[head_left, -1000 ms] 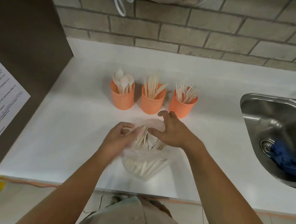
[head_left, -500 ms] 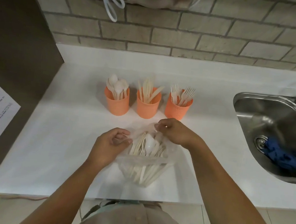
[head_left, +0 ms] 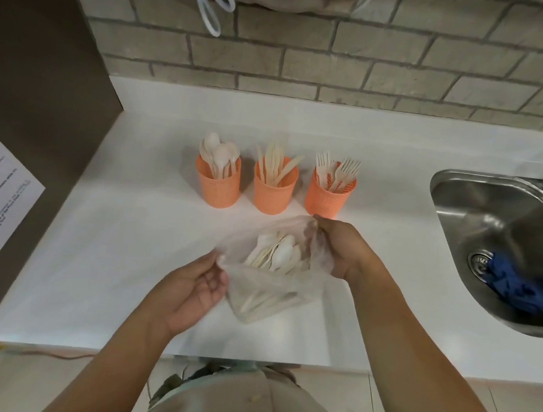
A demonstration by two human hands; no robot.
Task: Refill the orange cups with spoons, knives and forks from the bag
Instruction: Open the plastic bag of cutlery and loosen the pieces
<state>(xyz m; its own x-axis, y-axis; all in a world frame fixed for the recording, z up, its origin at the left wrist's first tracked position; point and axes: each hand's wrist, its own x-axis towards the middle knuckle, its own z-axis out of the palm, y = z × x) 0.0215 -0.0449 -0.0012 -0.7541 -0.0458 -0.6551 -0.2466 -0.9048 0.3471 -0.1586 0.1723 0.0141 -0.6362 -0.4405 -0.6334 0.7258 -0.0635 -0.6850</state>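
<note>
Bag (head_left: 274, 291) rim pinched open by left hand (head_left: 195, 287) and right hand (head_left: 340, 249). Limp, slippery film; light cutlery (head_left: 279, 255), likely best grabbed by exposed ends.

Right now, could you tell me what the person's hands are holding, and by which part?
Both hold the clear plastic bag of cutlery by its open mouth: the left hand grips the near-left rim, the right hand grips the far-right rim.

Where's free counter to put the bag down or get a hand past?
Widest bare patch: counter between the brown panel and the left hand. Also the strip behind the cups along the brick wall, and a narrower patch between the fork cup and the sink. Crowded: the middle, where the bag and right hand sit just in front of the cups.
</note>
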